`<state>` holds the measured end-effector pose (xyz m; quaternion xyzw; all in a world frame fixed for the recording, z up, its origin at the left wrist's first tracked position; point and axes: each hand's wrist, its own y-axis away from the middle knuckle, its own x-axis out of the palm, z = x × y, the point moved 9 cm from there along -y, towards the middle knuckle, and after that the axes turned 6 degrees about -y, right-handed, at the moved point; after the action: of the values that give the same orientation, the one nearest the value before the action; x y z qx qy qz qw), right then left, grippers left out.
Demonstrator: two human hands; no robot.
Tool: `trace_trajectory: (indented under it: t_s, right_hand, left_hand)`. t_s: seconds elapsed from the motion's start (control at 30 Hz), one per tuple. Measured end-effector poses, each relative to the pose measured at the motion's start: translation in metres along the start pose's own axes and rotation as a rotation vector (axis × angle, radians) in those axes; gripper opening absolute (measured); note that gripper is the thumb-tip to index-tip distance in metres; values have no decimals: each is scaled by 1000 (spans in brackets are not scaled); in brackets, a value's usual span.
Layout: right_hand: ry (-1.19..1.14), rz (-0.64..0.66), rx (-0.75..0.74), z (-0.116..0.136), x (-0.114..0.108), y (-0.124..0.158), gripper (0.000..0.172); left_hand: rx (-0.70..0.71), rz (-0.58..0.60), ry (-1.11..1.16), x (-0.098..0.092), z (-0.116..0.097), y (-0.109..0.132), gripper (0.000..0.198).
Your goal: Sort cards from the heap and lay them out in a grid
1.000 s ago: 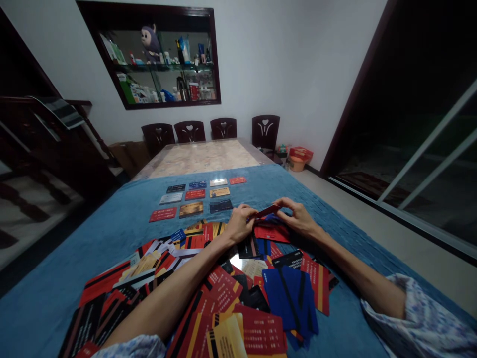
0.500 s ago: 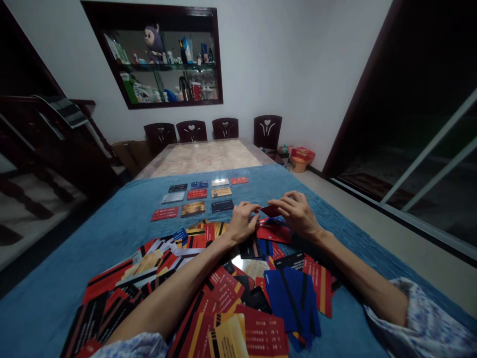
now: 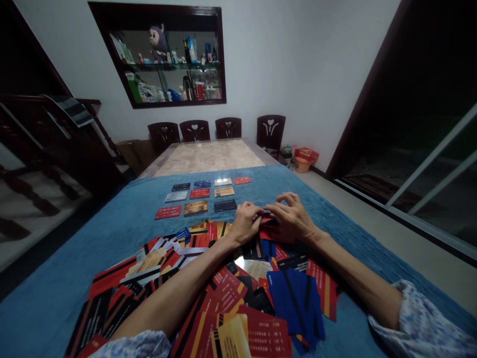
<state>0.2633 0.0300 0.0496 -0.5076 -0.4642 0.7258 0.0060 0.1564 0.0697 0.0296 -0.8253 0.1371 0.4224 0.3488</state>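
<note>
My left hand (image 3: pixel 246 222) is above the far edge of a large loose pile of cards (image 3: pixel 227 293), its fingers closed on the near side of a small red card (image 3: pixel 267 215). Close beside it, my right hand (image 3: pixel 291 215) pinches the same card, fingertips almost meeting the left ones. More red cards (image 3: pixel 276 232) lie just under the hands. Beyond the pile, several cards are laid out in rows on the blue cloth, among them a gold one (image 3: pixel 196 208), a dark one (image 3: pixel 225 205) and a red one (image 3: pixel 168 212).
The blue cloth (image 3: pixel 93 233) covers the near part of a long table with a marble-like top (image 3: pixel 212 155). Dark chairs (image 3: pixel 271 132) stand at its far end. A wall cabinet (image 3: pixel 223 54) holds bottles and a plush toy; a red and orange container (image 3: pixel 303 160) sits on the floor.
My hands have drawn closer together, and the red card between them shows less of its face. The view has shifted slightly, moving the scene a little to the right.
</note>
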Motion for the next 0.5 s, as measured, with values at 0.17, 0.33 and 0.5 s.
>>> trace_trajectory:
  t_s: [0.17,0.33,0.5]
  right_hand:
    - [-10,-35,16,-13,3,10,23]
    - [38,-76,1,-17,2,16,20]
    - [62,-35,47,-22,7,15,21]
  left_hand:
    - [-58,23,-59,0,9,0,16]
    - [-87,62,-97,2,13,1,21]
    - [-79,48,-70,-2,9,3,35]
